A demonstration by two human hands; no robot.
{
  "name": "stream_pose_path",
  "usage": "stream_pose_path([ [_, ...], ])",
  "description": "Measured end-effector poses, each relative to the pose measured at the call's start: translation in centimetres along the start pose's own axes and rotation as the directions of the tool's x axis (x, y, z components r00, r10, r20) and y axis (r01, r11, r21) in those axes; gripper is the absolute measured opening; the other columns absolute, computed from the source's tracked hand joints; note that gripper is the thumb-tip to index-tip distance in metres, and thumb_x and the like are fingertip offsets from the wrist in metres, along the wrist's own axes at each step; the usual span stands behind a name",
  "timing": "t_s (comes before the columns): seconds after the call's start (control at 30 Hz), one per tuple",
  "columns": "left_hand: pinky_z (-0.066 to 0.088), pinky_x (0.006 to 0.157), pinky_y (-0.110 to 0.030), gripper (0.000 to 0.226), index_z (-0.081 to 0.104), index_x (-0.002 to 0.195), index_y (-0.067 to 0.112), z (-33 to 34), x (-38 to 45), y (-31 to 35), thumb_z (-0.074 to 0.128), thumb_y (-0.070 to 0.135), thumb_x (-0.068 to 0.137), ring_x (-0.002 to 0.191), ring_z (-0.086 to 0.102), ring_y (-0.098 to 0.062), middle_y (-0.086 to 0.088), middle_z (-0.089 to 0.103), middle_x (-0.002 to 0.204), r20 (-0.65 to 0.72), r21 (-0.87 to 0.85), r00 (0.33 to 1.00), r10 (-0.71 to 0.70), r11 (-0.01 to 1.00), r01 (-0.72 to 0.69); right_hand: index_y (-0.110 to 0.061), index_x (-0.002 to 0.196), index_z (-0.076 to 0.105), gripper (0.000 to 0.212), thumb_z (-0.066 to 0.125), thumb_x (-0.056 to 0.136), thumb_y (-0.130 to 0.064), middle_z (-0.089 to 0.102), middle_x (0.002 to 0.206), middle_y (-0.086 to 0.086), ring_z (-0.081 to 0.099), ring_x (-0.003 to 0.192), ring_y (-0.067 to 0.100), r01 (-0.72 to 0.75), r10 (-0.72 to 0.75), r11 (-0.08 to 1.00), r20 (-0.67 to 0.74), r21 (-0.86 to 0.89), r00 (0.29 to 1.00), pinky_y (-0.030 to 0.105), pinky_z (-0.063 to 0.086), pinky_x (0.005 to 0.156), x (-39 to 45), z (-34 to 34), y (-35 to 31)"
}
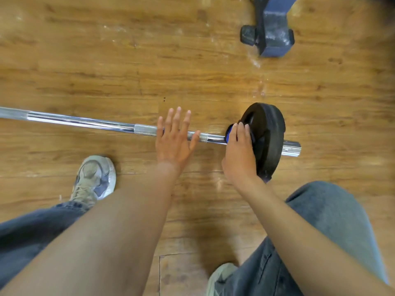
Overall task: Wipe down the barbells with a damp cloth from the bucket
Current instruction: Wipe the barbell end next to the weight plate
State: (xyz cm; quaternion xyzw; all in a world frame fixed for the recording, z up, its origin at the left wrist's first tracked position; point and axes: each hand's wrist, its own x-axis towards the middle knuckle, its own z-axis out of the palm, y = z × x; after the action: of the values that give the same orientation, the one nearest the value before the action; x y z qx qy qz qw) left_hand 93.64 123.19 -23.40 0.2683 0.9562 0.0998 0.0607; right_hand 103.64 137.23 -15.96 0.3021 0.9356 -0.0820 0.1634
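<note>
Long chrome steel barbell (85, 121) lies 9-to-3 on wooden floor (106, 60); left hand (174, 139) flat, fingers spread, over knurling; right hand (238, 150) grips blue collar (229, 135) beside black weight plate (267, 139); no cloth visible

Wood-look plank floor (106, 60), warm brown, scuffed, with pale whitish smears near the top right. Two small dark specks just above mid-frame.

Top right: blue-grey metal frame foot (273, 39), paint worn and chalky, with a dark block (248, 35) fixed at its left side, resting on the floor.

Lower left: grey-and-beige laced sneaker (95, 178), toe pointing up-frame, dark blue jeans leg (32, 227) behind it. Lower right: second jeans leg (324, 231), bent; second sneaker's toe (222, 274) shows at bottom edge.
</note>
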Motion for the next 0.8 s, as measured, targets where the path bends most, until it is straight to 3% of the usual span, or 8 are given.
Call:
stream_pose_path([
  [0.1, 0.0, 0.126, -0.045, 0.07, 0.022, 0.162, 0.026, -0.2, -1.9, 0.0, 0.013, 0.061, 0.102, 0.157, 0.015, -0.025, -0.004, 0.024, 0.168, 0.046, 0.015, 0.999, 0.015, 1.0, -0.015, 0.003, 0.159, 0.002, 0.078, 0.052, 0.099, -0.006, 0.004, 0.168, 0.015, -0.005, 0.156, 0.029, 0.013, -0.012, 0.999, 0.026, -0.029, 1.0, 0.037, 0.007, 0.127, -1.1, 0.2, 0.4],
  [0.23, -0.002, 0.126, -0.044, 0.071, 0.018, 0.163, 0.027, -0.3, -3.1, 0.1, 0.013, 0.062, 0.102, 0.157, 0.01, -0.024, -0.004, 0.02, 0.169, 0.064, 0.019, 0.998, -0.021, 1.0, 0.019, 0.0, 0.146, 0.039, 0.051, 0.057, 0.099, -0.011, 0.037, 0.154, 0.012, 0.016, 0.153, 0.026, -0.049, 0.038, 0.99, 0.086, 0.134, 0.996, 0.037, 0.028, 0.12, 1.2, -0.8, -0.1],
  [0.4, 0.002, 0.127, -0.044, 0.068, 0.019, 0.163, 0.027, 0.1, -3.4, 0.2, 0.015, 0.061, 0.104, 0.157, 0.011, -0.026, -0.005, 0.021, 0.169, 0.056, 0.027, 0.998, -0.04, 0.999, 0.039, -0.003, 0.161, 0.002, 0.088, 0.059, 0.095, 0.001, 0.001, 0.169, 0.009, -0.005, 0.157, 0.023, 0.096, -0.098, 0.994, 0.036, 0.059, 0.995, 0.033, 0.014, 0.126, -2.4, 0.4, 1.4],
  [0.53, 0.001, 0.127, -0.044, 0.067, 0.019, 0.163, 0.027, 0.1, -2.6, 0.6, 0.017, 0.06, 0.105, 0.157, 0.009, -0.025, -0.003, 0.021, 0.169, 0.074, 0.023, 0.996, -0.055, 0.998, 0.053, 0.002, 0.144, 0.039, 0.057, 0.063, 0.093, -0.003, 0.039, 0.15, 0.012, 0.026, 0.147, 0.028, 0.039, -0.041, 0.993, 0.01, 0.111, 0.999, 0.035, 0.03, 0.119, 1.2, -0.6, 0.4],
  [0.57, 0.001, 0.127, -0.044, 0.067, 0.019, 0.163, 0.027, 0.0, -2.3, 0.5, 0.015, 0.06, 0.105, 0.157, 0.009, -0.025, -0.003, 0.021, 0.169, 0.073, 0.025, 0.996, -0.06, 0.998, 0.058, 0.002, 0.144, 0.039, 0.055, 0.062, 0.094, -0.005, 0.039, 0.149, 0.013, 0.027, 0.146, 0.029, 0.063, -0.063, 0.996, -0.001, 0.059, 0.998, 0.037, 0.028, 0.12, 1.3, -0.6, 0.2],
  [0.63, 0.001, 0.127, -0.044, 0.068, 0.019, 0.163, 0.027, -0.3, -1.5, 0.4, 0.012, 0.061, 0.104, 0.158, 0.008, -0.024, -0.003, 0.021, 0.169, 0.083, 0.031, 0.995, -0.06, 0.998, 0.058, 0.005, 0.154, 0.023, 0.067, 0.057, 0.097, -0.003, 0.022, 0.161, 0.018, 0.012, 0.153, 0.034, 0.169, -0.171, 0.983, -0.023, -0.065, 0.985, 0.041, 0.016, 0.125, 0.2, 0.1, 0.4],
  [0.7, -0.001, 0.127, -0.043, 0.068, 0.017, 0.163, 0.028, -0.5, -0.8, 0.5, 0.011, 0.061, 0.103, 0.158, 0.006, -0.023, -0.002, 0.019, 0.169, 0.109, 0.037, 0.992, -0.067, 0.997, 0.064, 0.004, 0.158, 0.011, 0.074, 0.052, 0.096, 0.005, 0.008, 0.167, 0.015, 0.0, 0.156, 0.03, 0.276, -0.276, 0.961, -0.026, 0.002, 0.961, 0.038, 0.006, 0.127, -1.7, 1.1, 1.1],
  [0.8, -0.005, 0.127, -0.043, 0.072, 0.009, 0.164, 0.03, -1.1, 0.2, 0.9, 0.006, 0.063, 0.1, 0.158, 0.001, -0.02, 0.0, 0.011, 0.171, 0.171, 0.061, 0.982, -0.082, 0.995, 0.073, -0.006, 0.161, 0.015, 0.081, 0.05, 0.091, 0.018, 0.01, 0.169, 0.004, 0.003, 0.157, 0.017, 0.268, -0.271, 0.912, -0.034, 0.31, 0.962, 0.027, 0.011, 0.124, -2.3, 0.4, 1.4],
])
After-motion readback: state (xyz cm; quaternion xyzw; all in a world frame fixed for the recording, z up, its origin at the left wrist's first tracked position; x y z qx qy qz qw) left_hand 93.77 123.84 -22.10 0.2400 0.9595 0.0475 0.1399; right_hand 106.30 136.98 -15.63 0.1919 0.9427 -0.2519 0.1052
